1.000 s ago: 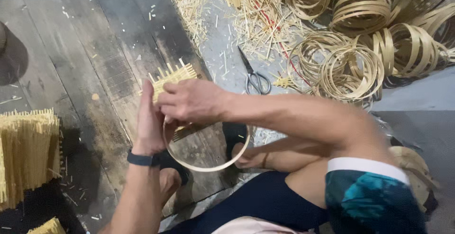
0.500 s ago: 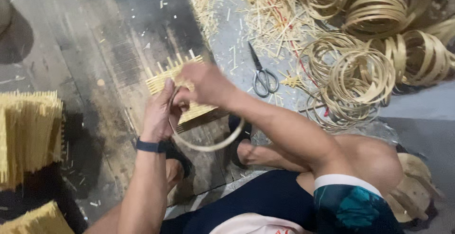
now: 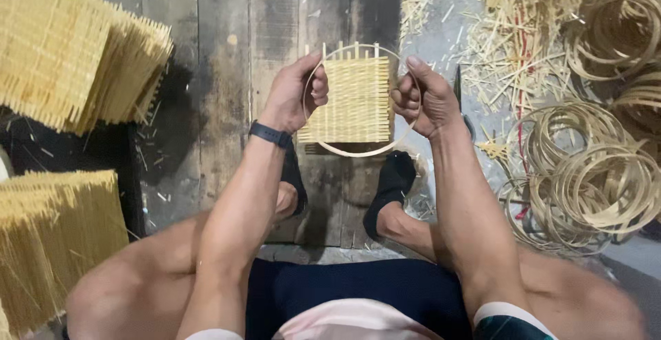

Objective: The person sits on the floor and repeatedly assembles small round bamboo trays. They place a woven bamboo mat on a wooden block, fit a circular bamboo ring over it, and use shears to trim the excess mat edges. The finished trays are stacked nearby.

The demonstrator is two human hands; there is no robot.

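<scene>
Both hands are up over the wooden floor [image 3: 227, 71], approx centre of view, holding one piece between them. Left hand [image 3: 297, 95] is curled shut on the left side of a thin bamboo ring [image 3: 358, 152], fingers wrapped round the rim. Right hand [image 3: 421, 99] is closed on the ring's right side, thumb up along it. A square woven bamboo mat [image 3: 352, 99] sits inside/behind the ring, strip ends poking past the top; can't tell if it's fixed in. Black wristband [image 3: 270, 134] on left wrist. Stacks of woven mats [image 3: 69, 50] at the floor's left edge, loose bamboo hoops [image 3: 592, 181] piled at the right edge w/ straw offcuts [image 3: 509, 30] above. Feet in black socks [image 3: 391, 181] directly below the ring
</scene>
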